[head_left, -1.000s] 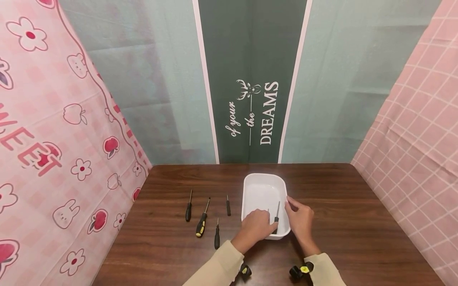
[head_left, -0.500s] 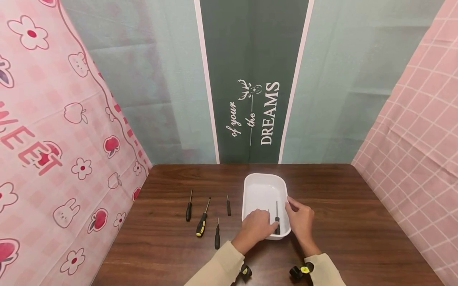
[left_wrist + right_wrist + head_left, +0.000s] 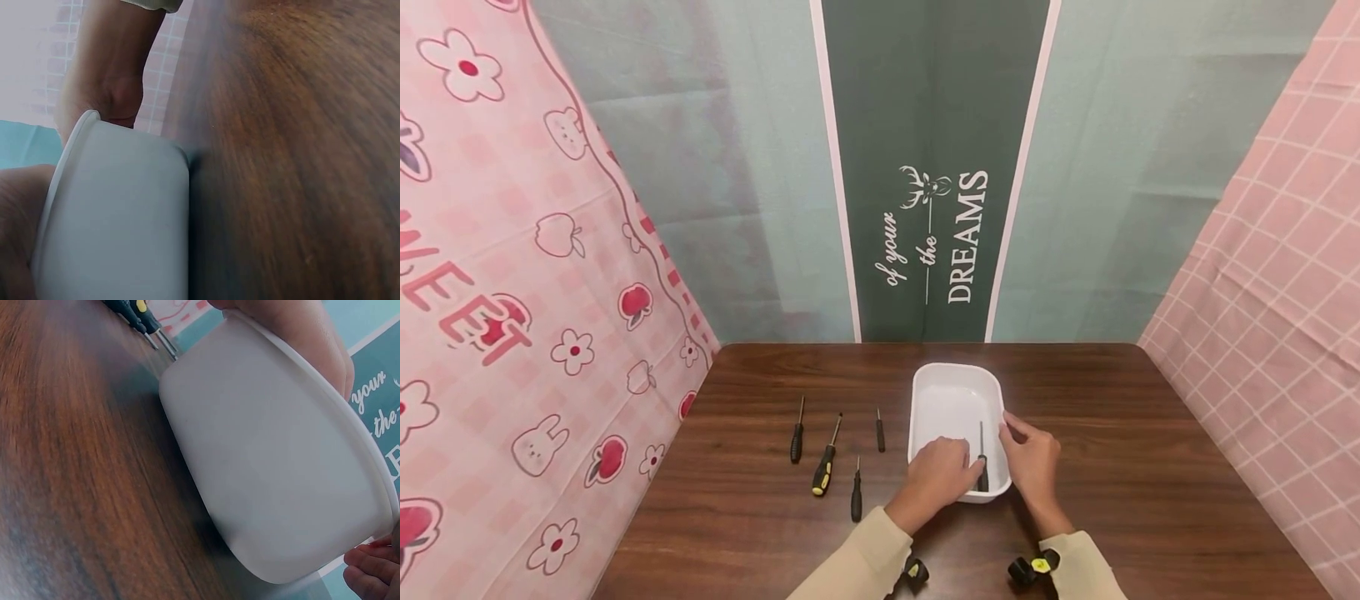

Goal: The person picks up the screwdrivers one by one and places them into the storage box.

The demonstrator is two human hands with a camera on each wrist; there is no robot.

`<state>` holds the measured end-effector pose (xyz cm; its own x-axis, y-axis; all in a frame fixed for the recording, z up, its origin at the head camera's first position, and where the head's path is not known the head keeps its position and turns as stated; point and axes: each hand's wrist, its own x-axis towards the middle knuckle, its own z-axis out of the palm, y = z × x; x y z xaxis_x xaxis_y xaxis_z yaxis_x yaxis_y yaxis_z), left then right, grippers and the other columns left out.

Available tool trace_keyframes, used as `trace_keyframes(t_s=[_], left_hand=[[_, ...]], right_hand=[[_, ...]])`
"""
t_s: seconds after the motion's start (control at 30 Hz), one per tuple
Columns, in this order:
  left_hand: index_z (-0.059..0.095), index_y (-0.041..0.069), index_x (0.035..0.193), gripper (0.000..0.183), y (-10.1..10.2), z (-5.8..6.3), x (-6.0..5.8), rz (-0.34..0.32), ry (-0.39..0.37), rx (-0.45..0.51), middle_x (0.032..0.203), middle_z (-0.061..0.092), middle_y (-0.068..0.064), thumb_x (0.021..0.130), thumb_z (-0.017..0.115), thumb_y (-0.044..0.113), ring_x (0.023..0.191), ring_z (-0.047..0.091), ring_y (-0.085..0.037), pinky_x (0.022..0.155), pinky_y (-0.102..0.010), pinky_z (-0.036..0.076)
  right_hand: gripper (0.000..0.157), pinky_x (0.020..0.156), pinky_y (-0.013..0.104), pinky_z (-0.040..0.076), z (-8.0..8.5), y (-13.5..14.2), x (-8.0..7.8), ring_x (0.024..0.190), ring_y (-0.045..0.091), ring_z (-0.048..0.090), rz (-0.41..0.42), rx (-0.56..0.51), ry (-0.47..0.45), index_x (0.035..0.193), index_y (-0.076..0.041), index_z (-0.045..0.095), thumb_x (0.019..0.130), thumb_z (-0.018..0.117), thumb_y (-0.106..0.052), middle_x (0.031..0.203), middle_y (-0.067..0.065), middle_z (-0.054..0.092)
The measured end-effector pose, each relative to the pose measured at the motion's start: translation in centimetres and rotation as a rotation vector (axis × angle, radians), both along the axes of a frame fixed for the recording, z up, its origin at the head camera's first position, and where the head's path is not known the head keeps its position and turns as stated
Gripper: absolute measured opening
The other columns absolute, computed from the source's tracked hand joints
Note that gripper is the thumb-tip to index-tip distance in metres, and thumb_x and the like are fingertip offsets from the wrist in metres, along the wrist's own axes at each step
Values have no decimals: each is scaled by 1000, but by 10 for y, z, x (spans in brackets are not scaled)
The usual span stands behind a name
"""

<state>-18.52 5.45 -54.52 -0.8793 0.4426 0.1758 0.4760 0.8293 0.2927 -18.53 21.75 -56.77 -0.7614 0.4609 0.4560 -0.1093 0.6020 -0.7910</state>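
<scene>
A white tray (image 3: 946,400) with rounded corners stands on the table. Inside it lies a dark-handled screwdriver (image 3: 982,446), its thin shaft toward the far side. My left hand (image 3: 934,479) reaches over the tray's near-left rim, its thumb at the screwdriver handle. Its other fingers are hidden inside, so I cannot tell what they hold. My right hand (image 3: 1032,462) pinches the tray's right rim between thumb and fingers. In the right wrist view the tray wall (image 3: 269,456) fills the middle, and fingertips (image 3: 372,569) show at its lower right.
Left of the tray several screwdrivers lie apart on the wooden table (image 3: 1120,475): a black one (image 3: 796,442), a larger yellow-and-black one (image 3: 823,471), a slim one (image 3: 857,496) and a short one (image 3: 881,433). Patterned cloths hang at the back and both sides.
The screwdriver in the tray has swung slightly, its handle shifting right beside my left thumb. A second thin tip beside my left hand is now out of sight. My right hand keeps its place.
</scene>
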Motion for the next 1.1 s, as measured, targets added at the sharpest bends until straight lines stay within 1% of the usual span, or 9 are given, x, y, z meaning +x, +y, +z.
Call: trace_keyframes(t_s=[0.1, 0.17, 0.4, 0.6, 0.73, 0.83, 0.93, 1.0, 1.1], left_hand=[[52, 22, 65, 38, -1, 1, 0, -16, 20, 45, 55, 43, 10, 96, 64, 41, 50, 41, -7, 47, -23, 32], [52, 22, 67, 36, -2, 0, 0, -24, 48, 68, 56, 42, 12, 97, 65, 39, 51, 40, -5, 47, -21, 31], [64, 22, 75, 24, -4, -2, 2, -40, 192, 118, 60, 48, 14, 95, 68, 36, 52, 41, -2, 48, -18, 32], [66, 23, 75, 22, -7, 0, 4, -47, 265, 155, 60, 49, 16, 93, 70, 36, 53, 41, -1, 51, -18, 30], [65, 24, 74, 22, -10, 3, 7, -50, 308, 171, 60, 48, 17, 91, 71, 36, 54, 42, 0, 53, -18, 29], [65, 24, 74, 21, -14, 7, 9, -55, 324, 180, 60, 48, 16, 90, 72, 36, 55, 42, -1, 53, -18, 30], [65, 23, 76, 20, -18, 10, 10, -65, 313, 193, 61, 49, 15, 91, 72, 35, 55, 41, -1, 53, -17, 30], [66, 22, 77, 19, -21, 13, 10, -65, 302, 201, 62, 50, 15, 91, 72, 34, 54, 41, -1, 52, -17, 30], [67, 22, 79, 18, -25, 16, 11, -60, 292, 221, 63, 54, 13, 92, 72, 33, 54, 41, 0, 51, -16, 30]], right_hand=[[20, 73, -2, 33, -1, 0, 0, 96, 38, 72, 2, -11, -3, 103, -1, 79, 83, 78, -1, 100, 19, 73], [20, 72, -2, 33, -1, 0, 0, 96, 38, 72, 3, -12, -5, 104, -1, 79, 83, 78, -1, 100, 20, 73], [20, 71, -2, 33, -1, 1, 0, 95, 39, 72, 5, -3, -8, 104, -1, 79, 84, 77, 0, 100, 20, 73], [21, 70, -2, 33, 1, 0, 0, 95, 39, 72, 3, -7, -25, 104, -2, 79, 83, 78, -1, 99, 20, 73], [21, 69, -1, 34, 1, 0, 1, 95, 38, 72, 1, -5, -30, 104, -2, 79, 83, 78, -1, 98, 19, 73], [21, 69, 1, 37, 0, 0, 1, 94, 38, 72, -1, -1, -29, 104, -2, 79, 83, 78, -2, 97, 19, 74], [21, 70, 8, 45, -1, 1, 1, 94, 37, 73, -10, 10, -33, 104, -3, 79, 83, 79, -2, 97, 18, 74], [21, 71, 12, 47, -1, 1, 1, 95, 37, 73, -16, 17, -37, 104, -3, 79, 83, 79, -3, 97, 18, 74], [22, 70, 8, 45, 0, 1, 0, 95, 37, 73, -10, 17, -39, 105, -3, 79, 84, 79, -4, 99, 18, 74]])
